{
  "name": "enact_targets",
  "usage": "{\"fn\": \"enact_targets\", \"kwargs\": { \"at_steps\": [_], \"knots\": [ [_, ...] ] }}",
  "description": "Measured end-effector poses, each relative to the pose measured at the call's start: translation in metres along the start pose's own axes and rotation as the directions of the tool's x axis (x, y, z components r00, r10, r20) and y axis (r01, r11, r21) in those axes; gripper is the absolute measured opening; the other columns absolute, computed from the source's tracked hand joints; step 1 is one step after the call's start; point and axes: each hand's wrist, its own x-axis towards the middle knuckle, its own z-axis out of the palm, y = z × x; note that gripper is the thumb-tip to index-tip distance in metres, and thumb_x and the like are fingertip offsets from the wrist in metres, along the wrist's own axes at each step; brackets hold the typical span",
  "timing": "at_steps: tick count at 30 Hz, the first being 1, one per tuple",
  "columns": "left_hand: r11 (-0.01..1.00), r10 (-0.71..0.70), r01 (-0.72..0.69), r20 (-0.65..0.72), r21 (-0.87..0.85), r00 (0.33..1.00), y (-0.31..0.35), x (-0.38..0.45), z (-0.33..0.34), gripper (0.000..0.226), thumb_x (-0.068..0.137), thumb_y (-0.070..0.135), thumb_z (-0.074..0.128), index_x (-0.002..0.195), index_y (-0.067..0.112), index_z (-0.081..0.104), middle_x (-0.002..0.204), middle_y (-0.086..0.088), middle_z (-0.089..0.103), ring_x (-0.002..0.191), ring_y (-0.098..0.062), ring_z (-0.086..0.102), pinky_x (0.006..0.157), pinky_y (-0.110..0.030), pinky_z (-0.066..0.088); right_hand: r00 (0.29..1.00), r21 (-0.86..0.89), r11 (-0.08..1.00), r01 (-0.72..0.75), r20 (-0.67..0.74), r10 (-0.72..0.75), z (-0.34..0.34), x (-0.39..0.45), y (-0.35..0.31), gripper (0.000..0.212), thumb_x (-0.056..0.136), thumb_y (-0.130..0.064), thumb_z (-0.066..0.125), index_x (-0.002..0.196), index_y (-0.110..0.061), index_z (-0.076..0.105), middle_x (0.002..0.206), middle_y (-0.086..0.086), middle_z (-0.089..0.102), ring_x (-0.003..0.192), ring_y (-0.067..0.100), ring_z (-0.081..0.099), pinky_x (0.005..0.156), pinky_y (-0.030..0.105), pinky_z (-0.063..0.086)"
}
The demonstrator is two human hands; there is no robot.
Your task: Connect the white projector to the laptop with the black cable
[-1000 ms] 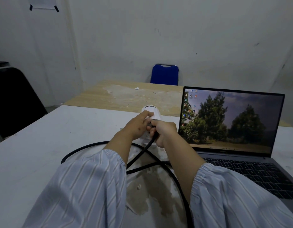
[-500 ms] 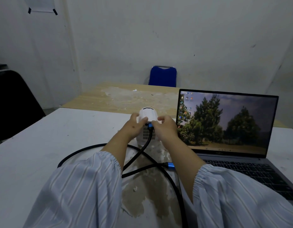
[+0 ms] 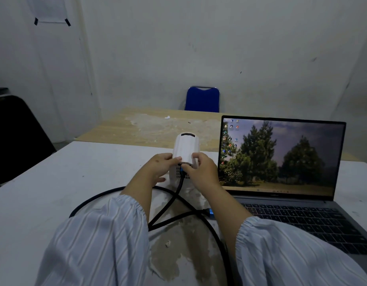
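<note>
The small white projector [image 3: 186,148] stands on the white table [image 3: 54,182], just left of the open laptop [image 3: 281,162]. My left hand [image 3: 161,167] grips the projector's near left side. My right hand [image 3: 201,171] pinches the blue-tipped plug of the black cable [image 3: 174,198] at the projector's rear face; my fingers hide the port. The cable loops over the table in front of me. Its other blue plug [image 3: 210,213] lies by the laptop's left edge; I cannot tell whether it is plugged in.
A wooden table [image 3: 137,129] stands beyond the white one, with a blue chair [image 3: 202,99] behind it. A black chair back [image 3: 15,137] is at the far left. The white table's surface is peeled and stained [image 3: 178,244] near me.
My hands shifted on the projector, and the plug's blue tip came into sight at its back. The view has drawn back a little.
</note>
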Motion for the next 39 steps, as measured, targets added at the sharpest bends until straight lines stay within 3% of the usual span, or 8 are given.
{"fn": "enact_targets", "kwargs": {
  "at_steps": [6, 11, 18, 20, 23, 26, 34, 39],
  "knots": [
    [0.998, 0.006, -0.004, 0.028, -0.058, 1.000, -0.004, 0.000, -0.001, 0.025, 0.092, 0.028, 0.055, 0.117, 0.026, 0.057, 0.120, 0.001, 0.054, 0.118, -0.019, 0.042, 0.098, -0.043, 0.036, 0.997, -0.017, 0.998, 0.064, -0.031, -0.064, 0.004, 0.001, 0.009, 0.050, 0.081, -0.023, 0.071, 0.126, -0.008, 0.053, 0.131, 0.015, 0.051, 0.117, 0.028, 0.052, 0.085, 0.026, 0.041],
    [0.999, 0.024, -0.024, 0.005, -0.030, 1.000, -0.007, 0.000, -0.001, 0.056, 0.089, 0.024, 0.059, 0.141, 0.024, 0.039, 0.140, -0.007, 0.048, 0.128, -0.027, 0.043, 0.101, -0.044, 0.038, 0.994, -0.034, 0.994, 0.108, -0.012, -0.109, 0.004, -0.003, 0.012, 0.061, 0.083, -0.019, 0.069, 0.137, -0.008, 0.044, 0.137, 0.015, 0.043, 0.125, 0.026, 0.045, 0.102, 0.030, 0.039],
    [0.995, 0.103, -0.103, -0.012, -0.009, 0.995, -0.006, -0.004, 0.004, 0.048, 0.092, 0.019, 0.055, 0.139, 0.019, 0.042, 0.127, -0.011, 0.055, 0.103, -0.022, 0.047, 0.080, -0.034, 0.040, 0.992, -0.010, 0.992, 0.122, -0.021, -0.122, 0.004, -0.005, 0.013, 0.061, 0.084, -0.017, 0.068, 0.139, -0.009, 0.042, 0.138, 0.015, 0.041, 0.127, 0.024, 0.043, 0.101, 0.027, 0.038],
    [0.990, 0.142, -0.141, -0.024, 0.027, 0.990, -0.006, -0.007, 0.004, 0.049, 0.093, 0.016, 0.054, 0.140, 0.017, 0.041, 0.137, -0.013, 0.052, 0.107, -0.021, 0.049, 0.080, -0.033, 0.041, 0.991, -0.017, 0.992, 0.128, -0.023, -0.128, 0.006, -0.007, 0.012, 0.060, 0.084, -0.016, 0.068, 0.138, -0.008, 0.042, 0.138, 0.015, 0.040, 0.126, 0.025, 0.044, 0.101, 0.027, 0.038],
    [0.966, 0.224, -0.216, -0.039, 0.141, 0.974, -0.008, -0.012, 0.007, 0.051, 0.093, 0.014, 0.054, 0.141, 0.014, 0.038, 0.143, -0.011, 0.048, 0.125, -0.026, 0.049, 0.093, -0.036, 0.042, 0.992, -0.037, 0.991, 0.128, -0.014, -0.129, 0.008, -0.010, 0.012, 0.060, 0.084, -0.013, 0.067, 0.137, -0.009, 0.041, 0.140, 0.015, 0.037, 0.127, 0.027, 0.043, 0.101, 0.030, 0.040],
    [0.923, 0.289, -0.257, -0.076, 0.286, 0.954, -0.007, -0.016, 0.009, 0.046, 0.092, 0.018, 0.053, 0.137, 0.009, 0.045, 0.138, -0.015, 0.054, 0.124, -0.029, 0.051, 0.098, -0.041, 0.046, 0.992, -0.043, 0.991, 0.127, -0.013, -0.127, 0.009, -0.010, 0.011, 0.058, 0.085, -0.011, 0.065, 0.137, -0.008, 0.040, 0.141, 0.015, 0.036, 0.127, 0.027, 0.043, 0.101, 0.031, 0.040],
    [0.874, 0.299, -0.200, -0.166, 0.444, 0.940, 0.001, -0.020, 0.015, 0.046, 0.090, 0.022, 0.057, 0.131, 0.004, 0.048, 0.136, -0.017, 0.054, 0.123, -0.032, 0.051, 0.098, -0.039, 0.044, 0.992, -0.176, 0.978, 0.115, 0.065, -0.105, 0.000, -0.006, 0.010, 0.054, 0.087, -0.017, 0.062, 0.135, -0.011, 0.039, 0.134, 0.016, 0.041, 0.119, 0.031, 0.047, 0.092, 0.033, 0.043],
    [0.831, 0.287, -0.167, -0.151, 0.530, 0.946, 0.011, -0.026, 0.017, 0.057, 0.089, 0.026, 0.059, 0.138, 0.005, 0.040, 0.146, -0.014, 0.043, 0.132, -0.031, 0.043, 0.105, -0.037, 0.038, 0.990, -0.216, 0.968, 0.129, 0.082, -0.114, -0.015, -0.009, 0.005, 0.062, 0.086, -0.021, 0.062, 0.141, -0.010, 0.035, 0.138, 0.017, 0.041, 0.124, 0.031, 0.045, 0.098, 0.035, 0.042]
  ]
}}
